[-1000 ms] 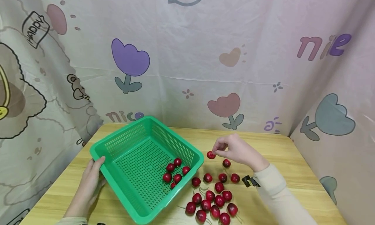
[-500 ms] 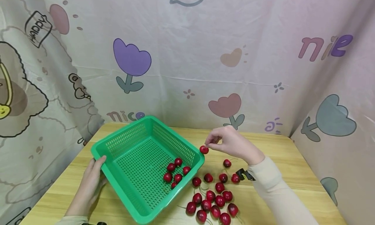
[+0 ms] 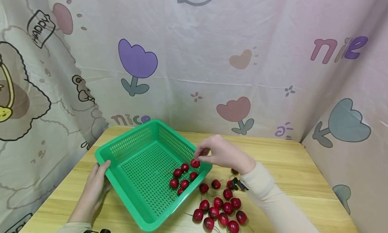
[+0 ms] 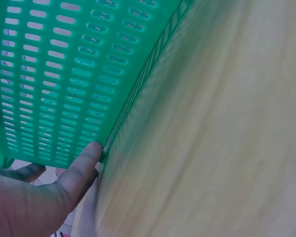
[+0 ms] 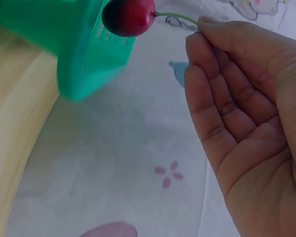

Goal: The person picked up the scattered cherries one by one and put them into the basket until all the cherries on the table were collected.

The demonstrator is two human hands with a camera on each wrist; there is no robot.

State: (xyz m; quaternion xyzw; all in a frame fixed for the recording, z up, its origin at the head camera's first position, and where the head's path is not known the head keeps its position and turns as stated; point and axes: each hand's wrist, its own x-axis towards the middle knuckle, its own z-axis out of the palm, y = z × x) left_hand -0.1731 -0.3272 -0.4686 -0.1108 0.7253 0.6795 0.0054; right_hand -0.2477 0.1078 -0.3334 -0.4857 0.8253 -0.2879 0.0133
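Observation:
My right hand point(image 3: 224, 154) pinches a dark red cherry point(image 5: 128, 18) by its thin green stem point(image 5: 175, 14), between thumb and index finger. In the head view this cherry hangs over the right corner of a green plastic basket point(image 3: 121, 196), just inside the rim. Several other cherries point(image 3: 184, 184) lie on the basket's perforated floor, toward that side. At the left corner my left hand point(image 3: 92, 189) holds the basket, thumb over the rim. Fingers point(image 4: 81, 170) of that hand lie against the slotted outer wall in the left wrist view.
Several loose cherries point(image 3: 213, 212) with stems lie on the wooden table point(image 3: 291, 165), right of the basket, some partly behind the right wrist's black strap point(image 3: 239, 184). A printed cloth point(image 3: 194, 74) hangs behind and at both sides.
My right hand has carried the cherry leftward from above the table, across the basket's rim, to over its right corner. The left hand and basket stay put.

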